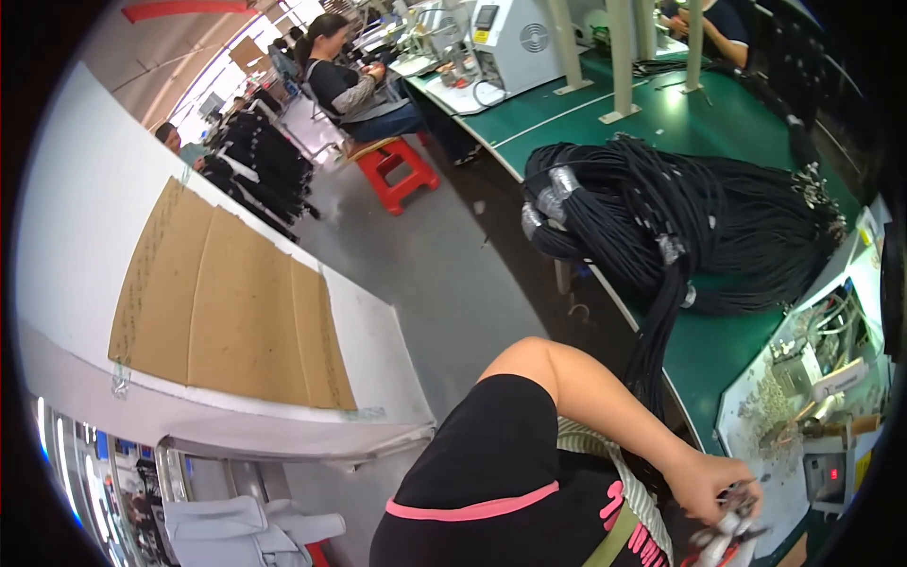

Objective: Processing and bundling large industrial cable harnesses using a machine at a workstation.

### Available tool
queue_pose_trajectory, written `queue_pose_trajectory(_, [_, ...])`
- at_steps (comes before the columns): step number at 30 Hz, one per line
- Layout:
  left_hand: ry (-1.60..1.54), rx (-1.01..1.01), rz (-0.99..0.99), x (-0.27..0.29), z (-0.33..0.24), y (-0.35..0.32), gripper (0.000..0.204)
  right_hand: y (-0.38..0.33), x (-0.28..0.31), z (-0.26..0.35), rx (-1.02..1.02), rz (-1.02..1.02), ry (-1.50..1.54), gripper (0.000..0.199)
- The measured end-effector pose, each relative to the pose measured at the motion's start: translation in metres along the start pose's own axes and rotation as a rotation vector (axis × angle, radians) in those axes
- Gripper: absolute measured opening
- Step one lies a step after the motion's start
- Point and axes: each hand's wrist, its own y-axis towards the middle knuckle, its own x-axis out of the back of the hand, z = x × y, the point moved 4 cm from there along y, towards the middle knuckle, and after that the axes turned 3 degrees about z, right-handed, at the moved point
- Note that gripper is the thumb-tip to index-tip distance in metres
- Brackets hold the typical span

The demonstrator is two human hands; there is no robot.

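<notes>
Left hand [707, 484] sits at lower right of the frame, forearm running in from the bent elbow at centre bottom; fingers curled shut in a grip on a small bunch of thin wires [742, 491] with metal ends, just above the lower edge. Right hand not clearly in view; a bit of something pale shows below the left hand at the bottom right edge, cannot tell whether it is a hand or what its grip is. Wires are held over the near edge of the green worktop [718, 345], close to a pale tray [756, 397] of small metal parts on the right side. Small machine [827, 477] with a red lit display stands just right of the hand, at the right edge. Big bundle of black cables [699, 217] lies on the worktop in upper right centre, taped in places, a strand of it hanging down off the edge toward the left arm. White machine [515, 38] at top centre on the far worktop. Seated person [350, 85] at upper left centre on a red stool [397, 170]. Cardboard sheet [227, 302] lies on a white table [76, 208] at left. Grey floor [444, 274] between the two.
</notes>
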Motion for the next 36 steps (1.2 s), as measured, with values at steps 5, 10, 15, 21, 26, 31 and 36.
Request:
queue_pose_trajectory(5, [0.169,0.166,-0.08,0.015,0.014,0.005,0.02,0.001,0.009,-0.007,0.032,-0.196,-0.077,0.025])
queue_pose_trajectory(10, [0.221,0.112,-0.38,0.019,-0.036,-0.002,0.031,-0.044,-0.002,0.046,0.617,-0.278,-0.677,0.03])
queue_pose_trajectory(15, [0.015,0.322,-0.557,0.038,-0.03,0.004,0.015,-0.025,-0.024,0.096,0.734,-0.187,-1.031,0.04])
queue_pose_trajectory(21, [0.083,0.56,-0.469,0.029,-0.009,0.006,0.019,-0.033,-0.014,0.072,0.687,-0.291,-1.012,0.039])
queue_pose_trajectory(26, [0.16,0.558,-0.483,0.022,-0.012,0.004,0.017,-0.033,-0.015,0.063,0.615,-0.234,-0.969,0.032])
queue_pose_trajectory(31, [0.269,0.422,-0.519,0.023,-0.012,0.005,0.02,-0.025,-0.008,0.055,0.34,0.055,-0.568,0.021])
queue_pose_trajectory(36, [0.567,0.215,-0.35,0.021,-0.018,0.013,0.028,-0.022,-0.005,0.049,0.258,0.066,-0.43,0.017])
